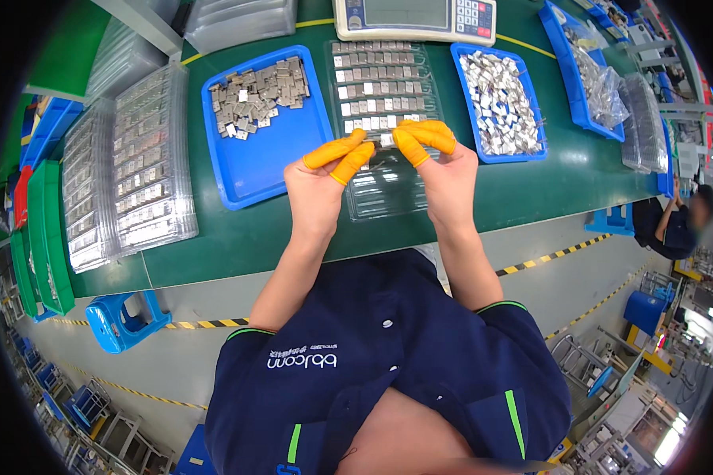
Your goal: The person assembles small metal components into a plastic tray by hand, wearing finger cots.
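Green table (531,188), two hands (317,178) (450,170), one scale (416,20)

Finger cots (334,152) are yellow, shirt (467,356) navy, table (531,186) green, floor tape (552,256) striped black and yellow.

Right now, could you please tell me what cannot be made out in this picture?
Head view: whether the right hand holds the small white part; its yellow finger covers hide any contact.
Head view: parts of the clear tray, hidden behind that hand and the left hand.
Head view: the far edge of the scale, cut off by the picture's top edge.
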The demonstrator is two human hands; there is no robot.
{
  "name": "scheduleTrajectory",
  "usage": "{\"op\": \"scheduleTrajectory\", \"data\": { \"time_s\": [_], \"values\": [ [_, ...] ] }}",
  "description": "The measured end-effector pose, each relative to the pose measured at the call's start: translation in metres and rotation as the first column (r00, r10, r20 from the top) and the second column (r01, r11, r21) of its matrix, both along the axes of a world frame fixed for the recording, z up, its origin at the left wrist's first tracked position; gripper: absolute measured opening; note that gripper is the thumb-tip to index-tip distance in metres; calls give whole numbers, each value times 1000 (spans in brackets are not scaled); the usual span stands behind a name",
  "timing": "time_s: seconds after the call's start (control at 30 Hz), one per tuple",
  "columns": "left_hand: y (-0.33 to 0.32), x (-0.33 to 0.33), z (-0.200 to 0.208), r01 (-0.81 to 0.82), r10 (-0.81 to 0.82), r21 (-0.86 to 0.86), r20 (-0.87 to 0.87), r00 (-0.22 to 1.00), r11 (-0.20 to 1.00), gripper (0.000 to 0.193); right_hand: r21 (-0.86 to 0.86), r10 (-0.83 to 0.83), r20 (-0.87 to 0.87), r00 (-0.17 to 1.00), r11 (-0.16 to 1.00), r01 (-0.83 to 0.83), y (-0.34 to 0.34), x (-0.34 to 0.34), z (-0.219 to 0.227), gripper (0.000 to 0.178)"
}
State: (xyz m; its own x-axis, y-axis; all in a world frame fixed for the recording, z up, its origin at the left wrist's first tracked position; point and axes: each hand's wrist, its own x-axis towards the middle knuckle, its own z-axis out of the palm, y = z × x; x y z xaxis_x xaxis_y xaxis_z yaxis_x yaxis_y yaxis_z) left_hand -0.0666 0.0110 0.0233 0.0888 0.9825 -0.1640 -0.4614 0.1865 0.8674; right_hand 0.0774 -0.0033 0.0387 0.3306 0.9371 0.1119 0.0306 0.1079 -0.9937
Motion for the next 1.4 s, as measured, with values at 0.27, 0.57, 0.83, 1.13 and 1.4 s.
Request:
{"op": "scheduleTrajectory", "data": {
  "time_s": [0.27, 0.57, 0.83, 1.13, 1.4],
  "values": [
    [-7, -5, -9, 40, -40, 10, 21, 999, 999, 22, -75, 196, -74, 978, 977, -201, -5, 8, -1, 18],
    [-7, -20, 1, 179, -176, 35, -72, 982, 983, 20, -218, 322, -502, 803, 851, -478, -12, 17, -11, 25],
    [-11, -19, 2, 229, -229, 36, -9, 973, 973, 19, -186, 329, -438, 837, 877, -443, -14, 11, -5, 17],
    [7, -27, -12, -11, 38, 140, -192, 981, 990, 30, 69, 57, 529, 847, 991, -110, -13, 10, -15, 16],
    [11, -62, -19, -84, 181, 224, -462, 868, 971, 19, 288, -147, 918, 369, 887, -362, -3, 16, -41, 13]
  ]
}}
